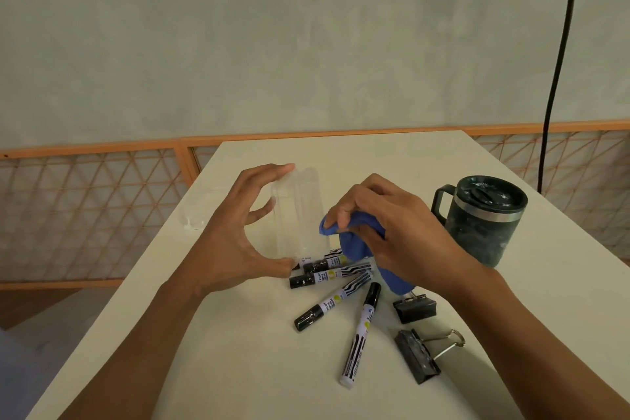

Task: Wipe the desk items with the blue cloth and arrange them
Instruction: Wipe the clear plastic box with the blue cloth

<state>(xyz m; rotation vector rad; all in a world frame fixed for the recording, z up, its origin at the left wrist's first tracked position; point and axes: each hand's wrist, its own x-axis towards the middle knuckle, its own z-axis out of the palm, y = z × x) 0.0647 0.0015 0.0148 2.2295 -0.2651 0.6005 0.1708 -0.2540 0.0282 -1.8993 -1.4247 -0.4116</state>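
Head view: a pale grey wall [238,27] fills the upper half, with an orange-framed lattice railing [85,208] running along its base and a black cable [559,61] hanging down at the far right. A white table [238,368] stretches from the bottom edge toward the railing.

Two bare forearms reach in from below. The left hand [235,232] spans a clear plastic container [303,211], fingertips on its far end and thumb on its near end, holding it just above the table near the middle. The right hand [392,232] is curled tightly around a bunched blue cloth [354,245], which touches the container's right side and trails down toward the table.

A dark green lidded mug [484,225] with a handle stands upright to the right, behind the right hand.

Five black-and-white markers [335,272] lie fanned out on the table below the container; the nearest marker [361,334] lies a little apart from the others and points toward the viewer.

Two black binder clips sit to the right of the markers: one [414,309] just beside the cloth's lower end, the other [417,356] nearer, with its wire handle folded out.
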